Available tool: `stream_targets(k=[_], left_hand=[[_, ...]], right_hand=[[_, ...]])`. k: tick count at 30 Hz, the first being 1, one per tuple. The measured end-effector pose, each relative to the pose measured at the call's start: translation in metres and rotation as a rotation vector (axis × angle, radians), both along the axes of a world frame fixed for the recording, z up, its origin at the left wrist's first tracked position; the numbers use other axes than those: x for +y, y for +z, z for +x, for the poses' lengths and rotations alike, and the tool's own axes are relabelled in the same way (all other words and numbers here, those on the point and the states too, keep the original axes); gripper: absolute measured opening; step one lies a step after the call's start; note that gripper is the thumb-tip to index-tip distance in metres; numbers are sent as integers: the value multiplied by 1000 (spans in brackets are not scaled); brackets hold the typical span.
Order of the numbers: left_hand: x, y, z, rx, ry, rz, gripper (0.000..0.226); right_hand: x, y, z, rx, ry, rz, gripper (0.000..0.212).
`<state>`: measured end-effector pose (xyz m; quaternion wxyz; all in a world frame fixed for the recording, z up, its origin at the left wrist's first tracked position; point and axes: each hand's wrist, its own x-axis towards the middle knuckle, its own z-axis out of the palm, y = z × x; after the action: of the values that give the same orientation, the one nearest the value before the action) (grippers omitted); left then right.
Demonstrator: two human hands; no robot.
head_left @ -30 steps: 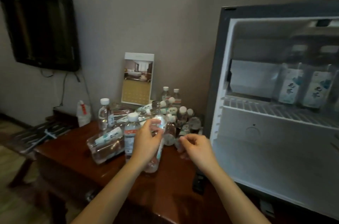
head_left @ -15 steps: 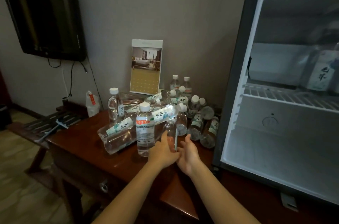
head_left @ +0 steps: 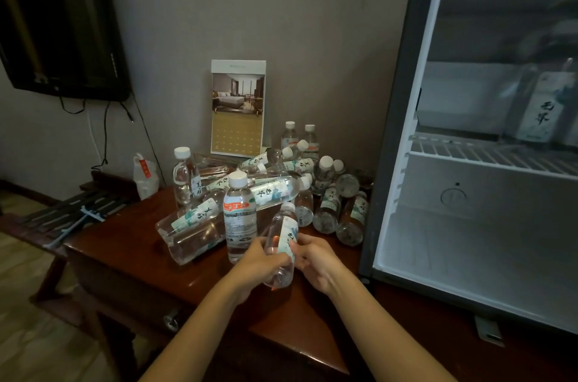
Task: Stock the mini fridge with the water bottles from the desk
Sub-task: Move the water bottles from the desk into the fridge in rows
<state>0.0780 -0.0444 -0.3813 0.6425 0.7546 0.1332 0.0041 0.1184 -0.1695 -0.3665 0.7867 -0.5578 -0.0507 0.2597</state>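
Desk [head_left: 125, 244]: bare wood along the left and front edges.
Bottle pile [head_left: 275, 191]: back-centre of the desktop; over a dozen, overlapping, exact count unclear.
Left hand [head_left: 261, 264]: curled round the held bottle [head_left: 283, 236], which is tilted near the front edge.
Right hand [head_left: 317, 259]: fingers grip the same bottle.
Mini fridge [head_left: 394, 131]: right edge, open; one shelf bottle [head_left: 539, 109] upright.

reddish-brown desk [head_left: 131, 244], white-capped clear bottles [head_left: 239, 216], white fridge interior [head_left: 469, 241]

One wide-angle head-worn view looks forward and down across the tabletop's [head_left: 125, 256] near edge toward the wall [head_left: 312, 22], close above the left hand [head_left: 259, 259] and right hand [head_left: 319, 259], with the open mini fridge [head_left: 469, 241] at right.
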Motion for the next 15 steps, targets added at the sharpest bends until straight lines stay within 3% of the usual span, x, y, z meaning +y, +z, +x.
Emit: stream_targets(k=[9, 15], left_hand=[[-14, -2, -15, -146, -157, -93, 75], [-26, 9, -14, -253, -169, -38, 72]], right_hand=[[-20, 1, 1, -58, 52, 100, 68], [-28, 19, -9, -233, 75, 2, 57]])
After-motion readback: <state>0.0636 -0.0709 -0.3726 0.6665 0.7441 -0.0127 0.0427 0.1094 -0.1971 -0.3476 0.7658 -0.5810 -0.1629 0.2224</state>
